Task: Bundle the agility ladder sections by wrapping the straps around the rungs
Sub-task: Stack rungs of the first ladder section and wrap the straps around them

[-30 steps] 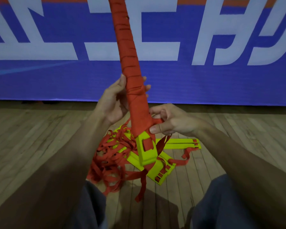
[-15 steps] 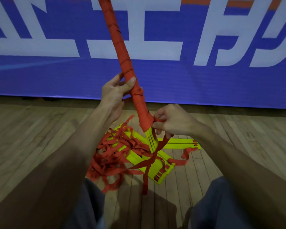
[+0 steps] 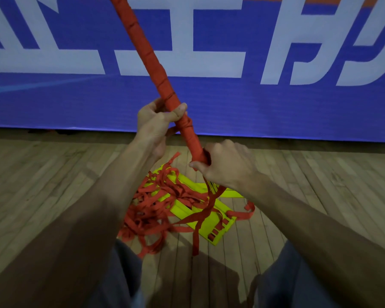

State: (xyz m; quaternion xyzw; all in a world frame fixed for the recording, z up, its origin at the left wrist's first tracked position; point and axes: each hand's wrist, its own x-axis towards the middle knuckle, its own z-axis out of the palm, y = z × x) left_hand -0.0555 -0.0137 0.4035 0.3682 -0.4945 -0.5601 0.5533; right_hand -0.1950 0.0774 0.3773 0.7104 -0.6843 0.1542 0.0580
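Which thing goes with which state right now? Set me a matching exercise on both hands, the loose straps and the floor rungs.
1 left hand
2 right hand
3 loose red straps
4 yellow rungs

A grips the lower end of the strap-wrapped bundle
B grips the bundle higher up
C tangled heap on the wooden floor
D flat on the floor, partly under straps

Pairs: 1-B, 2-A, 3-C, 4-D

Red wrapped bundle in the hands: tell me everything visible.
The bundle is a long, slim stick shape, wound tightly in flat red strap, woven fabric by its look; overlapping turns show as ridges. It is held off the floor, tilted, top leaning left and out of frame. The left hand grips it partway up, thumb across the front; the right hand grips its lower end. Yellow rung ends peek out just below, where a loose strap tail hangs down.
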